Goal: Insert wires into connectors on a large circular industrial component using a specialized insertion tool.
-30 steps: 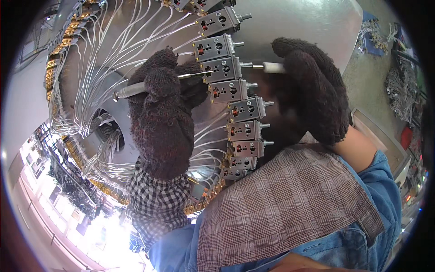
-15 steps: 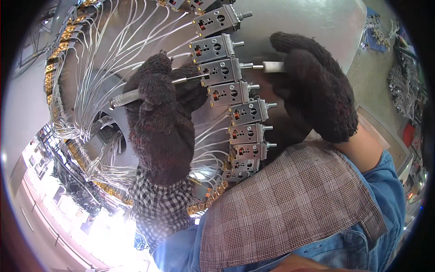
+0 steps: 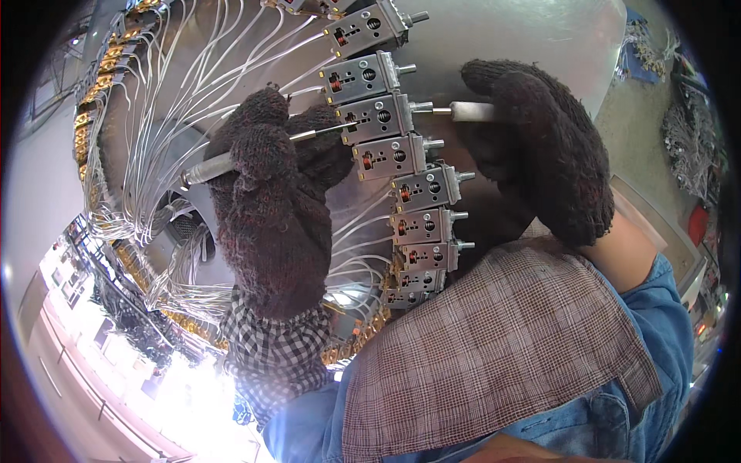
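Note:
My left hand, in a dark knit glove, grips a pen-like probe with a grey handle. The probe's thin metal tip reaches the slotted face of a small metal switch box. On the box's other side, my gloved right hand is closed round a tool with a white handle. That tool's slim metal shank meets the end of the box's protruding shaft. How its tip fits the shaft is too small to tell.
Similar boxes stand in a curved row, several with white wires behind them. Brass-coloured terminals line the far left rim of the round metal table. Bundles of metal parts lie off to the right.
The box under the tools and its upper neighbours have shifted very slightly up and left. My right hand has moved a little to the right. Both tools keep their places at the box.

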Motion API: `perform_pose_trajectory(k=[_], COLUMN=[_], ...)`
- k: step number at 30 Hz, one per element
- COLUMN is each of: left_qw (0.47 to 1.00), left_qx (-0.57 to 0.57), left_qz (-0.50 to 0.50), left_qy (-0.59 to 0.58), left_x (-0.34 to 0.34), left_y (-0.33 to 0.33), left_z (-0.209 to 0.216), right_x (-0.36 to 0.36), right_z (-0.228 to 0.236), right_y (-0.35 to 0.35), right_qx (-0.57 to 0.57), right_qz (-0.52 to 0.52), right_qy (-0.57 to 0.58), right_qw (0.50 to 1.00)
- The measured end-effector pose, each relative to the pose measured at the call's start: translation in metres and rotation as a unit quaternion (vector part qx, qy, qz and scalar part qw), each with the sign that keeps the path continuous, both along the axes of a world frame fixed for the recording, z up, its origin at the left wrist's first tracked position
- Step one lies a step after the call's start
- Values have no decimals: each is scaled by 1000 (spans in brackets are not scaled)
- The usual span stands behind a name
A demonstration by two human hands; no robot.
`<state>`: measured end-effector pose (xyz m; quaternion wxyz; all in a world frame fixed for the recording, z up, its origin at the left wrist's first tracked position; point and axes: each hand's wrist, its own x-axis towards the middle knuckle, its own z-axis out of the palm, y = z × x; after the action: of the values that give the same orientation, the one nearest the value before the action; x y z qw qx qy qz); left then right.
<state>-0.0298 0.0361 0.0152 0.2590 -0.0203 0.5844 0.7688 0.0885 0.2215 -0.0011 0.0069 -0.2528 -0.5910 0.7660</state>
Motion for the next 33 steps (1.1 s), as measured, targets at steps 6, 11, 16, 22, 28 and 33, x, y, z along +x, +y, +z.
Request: perform_pose_trajectory(k=[6, 11, 16, 22, 28, 33], left_qw=[999, 999, 999, 999, 999, 1000], left_qx=[-40, -36, -34, -33, -19, -26], left_qz=[-34, -5, -12, -2, 18, -7], left_qy=[2, 12, -3, -17, 21, -9], left_x=[-2, 0, -3, 2, 5, -1], left_y=[1, 2, 2, 8, 6, 0], left_z=[-4, 4, -3, -4, 0, -3], right_x=[2, 2, 2, 1, -1, 1], right_z=[-5, -1, -3, -17, -16, -10], right_y=[-8, 1, -2, 14, 16, 10], right_qx=[-70, 28, -33, 347, 488, 151], right_qz=[-72, 20, -16, 76, 137, 93], right_qy=[-21, -31, -26, 104, 122, -8], right_qw=[995, 999, 999, 929, 853, 984])
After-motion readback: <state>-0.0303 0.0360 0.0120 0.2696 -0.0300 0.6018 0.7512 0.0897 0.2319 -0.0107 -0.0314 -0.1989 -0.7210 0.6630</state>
